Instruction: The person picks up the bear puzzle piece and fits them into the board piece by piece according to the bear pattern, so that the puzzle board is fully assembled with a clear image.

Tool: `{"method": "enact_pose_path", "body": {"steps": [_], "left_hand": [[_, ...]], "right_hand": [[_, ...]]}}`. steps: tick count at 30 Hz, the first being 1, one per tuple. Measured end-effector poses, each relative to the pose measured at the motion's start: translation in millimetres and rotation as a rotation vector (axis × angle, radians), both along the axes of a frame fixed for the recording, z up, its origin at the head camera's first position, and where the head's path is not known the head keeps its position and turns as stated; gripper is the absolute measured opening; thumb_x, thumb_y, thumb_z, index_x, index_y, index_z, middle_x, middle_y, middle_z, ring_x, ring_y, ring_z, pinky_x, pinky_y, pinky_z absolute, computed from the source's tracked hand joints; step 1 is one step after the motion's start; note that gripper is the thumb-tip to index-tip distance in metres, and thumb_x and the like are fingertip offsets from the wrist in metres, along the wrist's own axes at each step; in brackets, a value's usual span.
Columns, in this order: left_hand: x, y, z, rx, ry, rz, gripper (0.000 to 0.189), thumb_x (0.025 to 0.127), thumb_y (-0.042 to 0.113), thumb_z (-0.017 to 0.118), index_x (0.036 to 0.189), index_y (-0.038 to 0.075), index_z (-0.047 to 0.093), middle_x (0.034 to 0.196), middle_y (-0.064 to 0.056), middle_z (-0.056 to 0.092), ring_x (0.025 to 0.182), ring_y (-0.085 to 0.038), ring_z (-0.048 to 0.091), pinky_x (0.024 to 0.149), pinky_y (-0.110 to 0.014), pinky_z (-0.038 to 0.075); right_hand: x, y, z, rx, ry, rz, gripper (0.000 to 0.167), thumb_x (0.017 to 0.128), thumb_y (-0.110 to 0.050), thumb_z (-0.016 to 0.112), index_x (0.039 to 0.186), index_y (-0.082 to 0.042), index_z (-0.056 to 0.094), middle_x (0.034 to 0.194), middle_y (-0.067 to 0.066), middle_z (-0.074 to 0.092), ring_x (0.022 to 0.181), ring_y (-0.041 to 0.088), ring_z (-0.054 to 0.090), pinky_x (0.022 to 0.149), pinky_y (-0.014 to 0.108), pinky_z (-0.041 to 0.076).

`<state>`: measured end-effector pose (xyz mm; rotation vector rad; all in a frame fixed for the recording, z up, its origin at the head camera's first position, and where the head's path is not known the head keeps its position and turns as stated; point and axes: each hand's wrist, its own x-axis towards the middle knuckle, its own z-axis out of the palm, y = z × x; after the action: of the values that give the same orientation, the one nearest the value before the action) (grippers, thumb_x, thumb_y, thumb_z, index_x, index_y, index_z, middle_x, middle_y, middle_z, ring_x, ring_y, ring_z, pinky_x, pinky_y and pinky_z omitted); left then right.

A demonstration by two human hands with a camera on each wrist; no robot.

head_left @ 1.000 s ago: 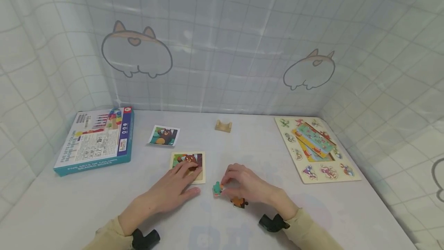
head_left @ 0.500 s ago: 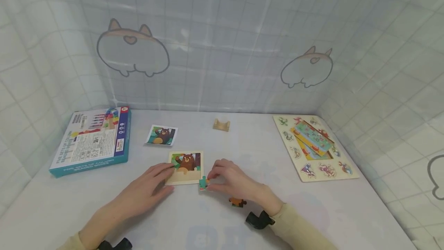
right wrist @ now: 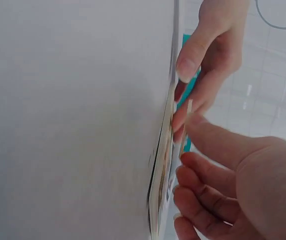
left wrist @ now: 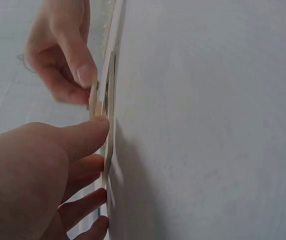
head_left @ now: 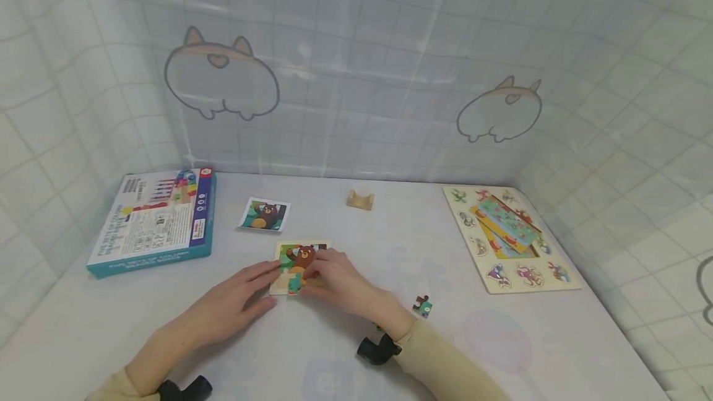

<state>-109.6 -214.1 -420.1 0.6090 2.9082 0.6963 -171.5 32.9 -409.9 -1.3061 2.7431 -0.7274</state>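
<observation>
A small wooden-framed jigsaw puzzle (head_left: 280,288) with a bear picture lies flat at mid-table, its upper part filled and bare wood showing at the lower left. Between thumb and fingers my right hand (head_left: 348,286) pinches a teal-and-orange puzzle piece (head_left: 294,284) over the frame's lower part. That piece (right wrist: 184,142) appears edge-on in the right wrist view, tilted above the board. My left hand (head_left: 228,305) rests at the frame's left side, fingertips and thumb touching its edge. A loose puzzle piece (head_left: 422,306) lies right of my right wrist; another is mostly hidden under that wrist.
A bear picture card (head_left: 265,215) lies behind the puzzle, and a small wooden stand (head_left: 360,200) is farther back. A flat blue-and-white box (head_left: 156,221) sits at the left. On the right, a wooden peg board (head_left: 488,258) carries several colourful cards (head_left: 507,224).
My right hand has carried the teal piece leftward from the table onto the frame's lower part. My left hand has slid off the picture to the frame's left edge.
</observation>
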Motion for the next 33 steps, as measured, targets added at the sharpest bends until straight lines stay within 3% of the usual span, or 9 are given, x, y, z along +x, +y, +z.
{"method": "enact_pose_path", "body": {"steps": [8,16,24,33], "left_hand": [[-0.2,1.4,0.3,0.013,-0.038,0.021,0.058,0.098,0.044,0.061,0.146,0.014,0.051,0.156,-0.005,0.044,0.144,-0.033,0.04,0.113,-0.056,0.04],[0.3,0.6,0.9,0.029,-0.066,0.057,0.065,0.097,0.049,0.06,0.15,0.014,0.044,0.153,-0.015,0.046,0.141,-0.038,0.043,0.111,-0.059,0.041],[2.6,2.3,4.9,0.008,-0.063,0.016,0.071,0.095,0.06,0.057,0.15,0.017,0.045,0.156,-0.01,0.042,0.144,-0.038,0.039,0.11,-0.061,0.041],[5.2,8.6,8.1,-0.072,-0.022,-0.006,0.075,0.095,0.06,0.057,0.148,0.008,0.048,0.158,-0.008,0.04,0.145,-0.035,0.037,0.112,-0.056,0.041]], "right_hand": [[-4.6,-19,-2.4,0.051,0.058,-0.018,0.023,0.089,-0.033,0.077,0.1,-0.013,0.075,0.098,-0.005,0.068,0.095,0.009,0.059,0.084,0.017,0.045],[-3.9,-24,-4.8,0.073,0.032,-0.041,0.023,0.09,-0.033,0.075,0.102,-0.013,0.076,0.098,-0.006,0.066,0.095,0.008,0.058,0.084,0.017,0.045],[-2.0,-26,-8.8,0.055,0.044,-0.065,0.023,0.091,-0.034,0.075,0.101,-0.013,0.075,0.095,-0.006,0.063,0.092,0.007,0.055,0.081,0.017,0.043],[-2.1,-27,-14.5,-0.015,0.066,-0.081,0.021,0.09,-0.033,0.076,0.099,-0.014,0.074,0.093,-0.005,0.062,0.087,0.008,0.052,0.08,0.018,0.041]]}}
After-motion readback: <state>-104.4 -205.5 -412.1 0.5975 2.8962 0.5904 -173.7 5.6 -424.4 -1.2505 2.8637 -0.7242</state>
